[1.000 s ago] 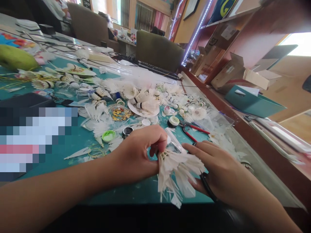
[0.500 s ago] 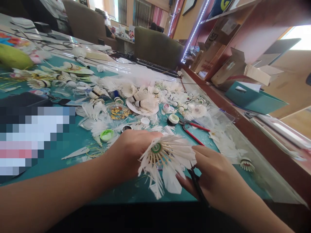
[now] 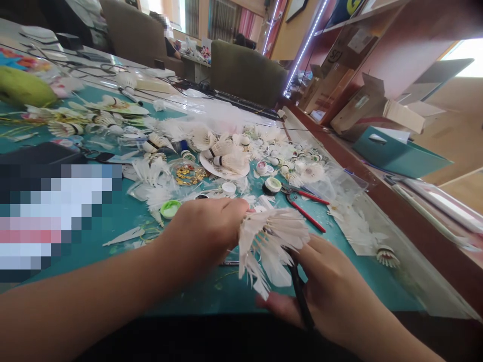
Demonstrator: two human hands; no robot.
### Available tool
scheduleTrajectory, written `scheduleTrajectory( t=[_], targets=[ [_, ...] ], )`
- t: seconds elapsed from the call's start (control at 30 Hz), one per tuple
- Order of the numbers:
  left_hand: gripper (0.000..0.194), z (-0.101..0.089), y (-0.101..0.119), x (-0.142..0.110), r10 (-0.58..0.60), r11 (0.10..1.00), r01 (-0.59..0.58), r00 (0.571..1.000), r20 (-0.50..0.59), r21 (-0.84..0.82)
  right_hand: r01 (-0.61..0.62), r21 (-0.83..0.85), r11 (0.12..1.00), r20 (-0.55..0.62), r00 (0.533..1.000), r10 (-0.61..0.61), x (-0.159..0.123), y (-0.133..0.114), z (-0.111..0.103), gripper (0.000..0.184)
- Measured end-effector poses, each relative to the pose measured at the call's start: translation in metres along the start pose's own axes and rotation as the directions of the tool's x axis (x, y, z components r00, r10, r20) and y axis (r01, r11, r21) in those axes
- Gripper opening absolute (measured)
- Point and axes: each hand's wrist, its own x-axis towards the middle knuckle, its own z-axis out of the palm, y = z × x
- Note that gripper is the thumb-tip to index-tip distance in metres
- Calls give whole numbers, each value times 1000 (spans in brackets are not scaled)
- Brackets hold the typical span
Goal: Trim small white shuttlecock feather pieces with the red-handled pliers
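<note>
A white feather shuttlecock (image 3: 275, 236) with ragged, splayed feathers is held in front of me, its feathered side turned toward the camera. My left hand (image 3: 215, 223) is closed at its left side; the fingertips are hidden behind it. At the lower right of the feathers, my right hand (image 3: 324, 284) grips a black-handled tool (image 3: 301, 294). The tool's working end is hidden by feathers. My right thumb is stretched out below the shuttlecock, close to the lowest feather tips. Just beyond lie red-handled cutters (image 3: 307, 211) and an open jar with pale green contents (image 3: 271, 186).
Several shuttlecocks (image 3: 234, 162) and loose feathers (image 3: 149, 176) cover the teal mat (image 3: 181, 291). Gold pieces (image 3: 188, 173) and a green lid (image 3: 170, 208) lie left of centre. A teal box (image 3: 403, 153) and cardboard boxes (image 3: 358, 103) stand at right. A person (image 3: 171, 48) sits far back.
The shuttlecock has shifted right and turned, so its green-marked centre no longer shows. My left hand has moved right with it. My right thumb has swung down and left from the feathers.
</note>
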Motion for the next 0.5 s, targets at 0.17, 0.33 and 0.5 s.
scheduleTrajectory(
  t=[0.17,0.33,0.5],
  targets=[
    [14,2,4,-3,121,983,-103,985,-120,153,-10,62,998,0,1000,10,2,-5,3,50],
    [12,1,7,-4,136,975,-113,985,-106,194,-10,53,999,-32,999,12,0,-2,8,39],
    [10,3,11,-6,84,988,-78,996,-37,131,13,-24,1000,-84,996,-15,1,-1,9,30]
  ],
)
